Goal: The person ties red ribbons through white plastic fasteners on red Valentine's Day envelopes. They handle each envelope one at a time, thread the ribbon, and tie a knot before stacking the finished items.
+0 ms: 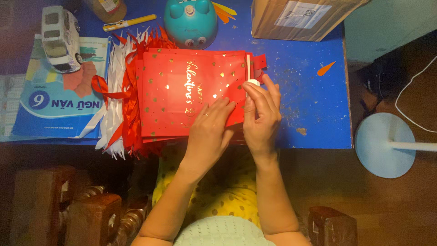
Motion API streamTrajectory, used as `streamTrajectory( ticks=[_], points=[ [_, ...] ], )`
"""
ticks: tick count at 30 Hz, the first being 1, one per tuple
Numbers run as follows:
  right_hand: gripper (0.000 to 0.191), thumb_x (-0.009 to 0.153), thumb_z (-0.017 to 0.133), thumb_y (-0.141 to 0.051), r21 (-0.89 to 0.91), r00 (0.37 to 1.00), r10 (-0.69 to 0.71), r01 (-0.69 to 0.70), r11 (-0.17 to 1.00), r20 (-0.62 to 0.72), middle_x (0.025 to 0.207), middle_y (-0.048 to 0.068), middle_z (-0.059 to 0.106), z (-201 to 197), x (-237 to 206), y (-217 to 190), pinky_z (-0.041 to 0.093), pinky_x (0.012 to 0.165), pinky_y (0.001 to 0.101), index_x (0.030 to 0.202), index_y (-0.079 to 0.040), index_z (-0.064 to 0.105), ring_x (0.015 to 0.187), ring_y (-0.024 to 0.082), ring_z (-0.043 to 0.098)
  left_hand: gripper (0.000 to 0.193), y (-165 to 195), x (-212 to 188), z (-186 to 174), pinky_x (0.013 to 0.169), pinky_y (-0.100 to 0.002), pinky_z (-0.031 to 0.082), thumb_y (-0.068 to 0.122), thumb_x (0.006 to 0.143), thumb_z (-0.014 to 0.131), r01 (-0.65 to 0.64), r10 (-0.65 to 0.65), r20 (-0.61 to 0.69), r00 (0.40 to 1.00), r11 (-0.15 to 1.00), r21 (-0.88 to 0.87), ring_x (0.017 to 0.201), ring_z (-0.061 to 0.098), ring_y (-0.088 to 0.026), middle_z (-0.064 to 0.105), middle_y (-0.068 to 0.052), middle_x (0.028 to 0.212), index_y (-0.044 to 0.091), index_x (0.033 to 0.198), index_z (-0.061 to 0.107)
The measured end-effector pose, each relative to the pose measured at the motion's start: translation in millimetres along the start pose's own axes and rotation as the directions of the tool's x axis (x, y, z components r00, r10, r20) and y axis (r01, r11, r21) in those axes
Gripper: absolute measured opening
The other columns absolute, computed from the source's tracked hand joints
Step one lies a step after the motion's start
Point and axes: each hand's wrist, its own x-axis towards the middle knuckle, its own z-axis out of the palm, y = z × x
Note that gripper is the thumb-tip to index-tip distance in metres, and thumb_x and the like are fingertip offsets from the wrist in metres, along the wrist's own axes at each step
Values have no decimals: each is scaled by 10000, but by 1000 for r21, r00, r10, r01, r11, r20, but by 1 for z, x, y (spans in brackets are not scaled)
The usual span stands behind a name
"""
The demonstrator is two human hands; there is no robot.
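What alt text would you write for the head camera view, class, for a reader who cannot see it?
Seen from above, a person's left hand presses flat on a stack of red gift bags with gold hearts, while the right hand holds a small white object at the stack's edge. Around them on the blue table lie red and white ribbons, a toy van and a blue booklet.

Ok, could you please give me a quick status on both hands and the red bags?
Left hand flat on red gift bag stack. Right hand pinching small white piece at stack's edge. Ribbons bunched alongside, nothing blocking.
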Motion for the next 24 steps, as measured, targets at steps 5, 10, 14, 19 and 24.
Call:
streamTrajectory(
  ticks=[5, 10, 14, 19, 24],
  points=[
    [167, 1060, 639, -52, 181, 993, 90, -104, 978, 80, 1241, 90, 732, -14, 6, -4, 418, 1211, 462, 1206, -53, 720, 1291, 312, 671, 626, -10, 4, -19, 931, -401, 556, -70, 791, 583, 272, -250, 115, 961, 928, -255, 1147, 683, -365, 691, -200, 1284, 45, 1407, 578],
    [79, 976, 733, -62, 235, 996, 68, -82, 968, 65, 1086, 80, 681, -23, -6, -16, 527, 992, 400, 1042, -63, 690, 1059, 276, 660, 383, -24, 22, -35, 924, -331, 574, 15, 930, 655, 341, -314, 133, 940, 851, -399, 1121, 749, -253, 746, -152, 1213, 36, 1313, 652],
    [199, 840, 828, -101, 185, 933, -190, 138, 973, 304, 1010, 82, 635, -19, -26, -22, 466, 997, 466, 990, -78, 699, 1008, 291, 603, 372, -25, 25, -37, 957, -311, 593, 15, 950, 656, 333, -297, 154, 942, 787, -520, 1151, 750, -197, 760, -143, 1222, 7, 1322, 635],
    [332, 774, 858, -141, 33, 924, -250, 251, 967, 289, 1064, 107, 581, 3, -59, -18, 382, 1113, 586, 1048, -71, 683, 1065, 333, 569, 349, -28, 27, -37, 952, -303, 590, 20, 959, 669, 321, -272, 169, 947, 800, -507, 1138, 753, -194, 765, -151, 1199, -2, 1306, 648],
    [323, 783, 857, -71, -9, 936, -328, 332, 943, 124, 1036, 49, 559, 21, -71, -3, 393, 1137, 580, 1048, -159, 696, 1036, 283, 573, 440, -30, 24, -41, 976, -337, 573, 22, 873, 665, 320, -236, 250, 939, 866, -383, 1166, 732, -253, 736, -161, 1249, 21, 1312, 648]
  ],
)
